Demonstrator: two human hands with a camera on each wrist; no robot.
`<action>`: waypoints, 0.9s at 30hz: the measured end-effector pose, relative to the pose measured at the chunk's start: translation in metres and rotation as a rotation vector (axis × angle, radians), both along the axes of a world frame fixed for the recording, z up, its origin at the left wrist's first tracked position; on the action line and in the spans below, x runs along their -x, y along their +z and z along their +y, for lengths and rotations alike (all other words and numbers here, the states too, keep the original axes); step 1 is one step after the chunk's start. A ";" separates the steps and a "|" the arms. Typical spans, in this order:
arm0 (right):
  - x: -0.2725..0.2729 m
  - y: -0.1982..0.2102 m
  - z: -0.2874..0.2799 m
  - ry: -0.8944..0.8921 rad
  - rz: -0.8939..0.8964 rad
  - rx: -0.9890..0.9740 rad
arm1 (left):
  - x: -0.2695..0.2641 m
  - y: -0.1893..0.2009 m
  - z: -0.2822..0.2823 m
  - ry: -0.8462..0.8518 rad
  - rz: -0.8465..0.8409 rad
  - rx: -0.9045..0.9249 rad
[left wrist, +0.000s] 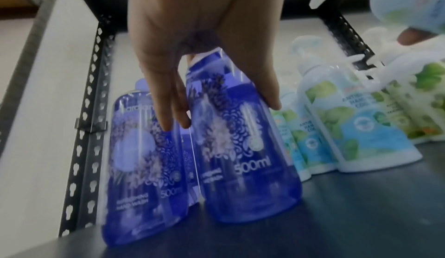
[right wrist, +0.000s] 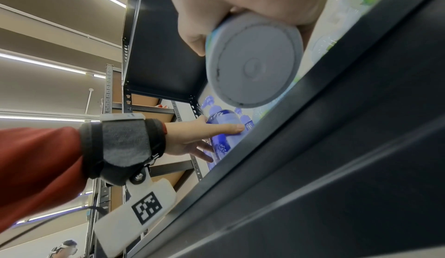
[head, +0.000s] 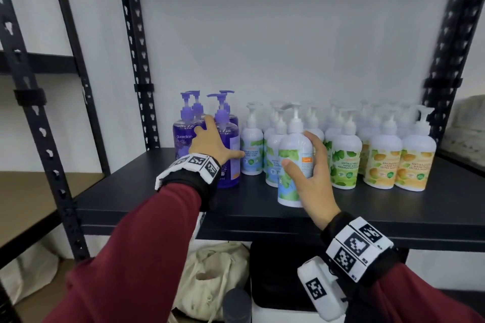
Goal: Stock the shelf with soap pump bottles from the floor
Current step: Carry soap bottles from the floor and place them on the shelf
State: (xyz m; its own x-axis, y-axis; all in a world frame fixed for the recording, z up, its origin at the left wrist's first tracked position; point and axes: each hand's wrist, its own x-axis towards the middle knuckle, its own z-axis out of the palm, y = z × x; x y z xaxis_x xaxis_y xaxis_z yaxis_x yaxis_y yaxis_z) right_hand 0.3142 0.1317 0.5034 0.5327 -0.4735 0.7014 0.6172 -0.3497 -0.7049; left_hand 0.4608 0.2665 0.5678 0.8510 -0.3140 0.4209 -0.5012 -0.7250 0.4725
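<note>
My left hand (head: 219, 139) (left wrist: 222, 113) (right wrist: 216, 140) holds the front purple soap pump bottle (head: 231, 173) (left wrist: 243, 157) (right wrist: 224, 121), thumb on its right side and fingers on its left. That bottle stands on the black shelf (head: 157, 191) among other purple ones. My right hand (head: 299, 151) (right wrist: 250, 32) grips a white pump bottle with a blue-green label (head: 291, 186) (right wrist: 253, 60). It is upright, slightly tilted, over the shelf's front part. The right wrist view shows its round base clear of the shelf.
Rows of white pump bottles fill the shelf: blue-label ones (head: 252, 155), green-label ones (head: 343, 165), orange-label ones (head: 414, 168). Black perforated posts (head: 136, 60) (head: 446, 60) frame the bay. Below are a cloth bag (head: 215, 275) and a black-and-white bin (head: 283, 270).
</note>
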 end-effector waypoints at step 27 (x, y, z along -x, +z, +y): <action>-0.001 -0.009 -0.008 -0.048 0.020 -0.013 | -0.019 0.021 0.006 -0.185 0.207 0.175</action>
State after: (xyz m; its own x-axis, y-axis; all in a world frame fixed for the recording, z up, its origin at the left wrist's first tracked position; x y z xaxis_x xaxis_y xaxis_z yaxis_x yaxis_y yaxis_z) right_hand 0.3150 0.1237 0.4942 0.5228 -0.5084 0.6842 0.5855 -0.3692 -0.7217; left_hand 0.4801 0.2727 0.5886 0.8593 -0.4095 0.3066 -0.4974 -0.5289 0.6877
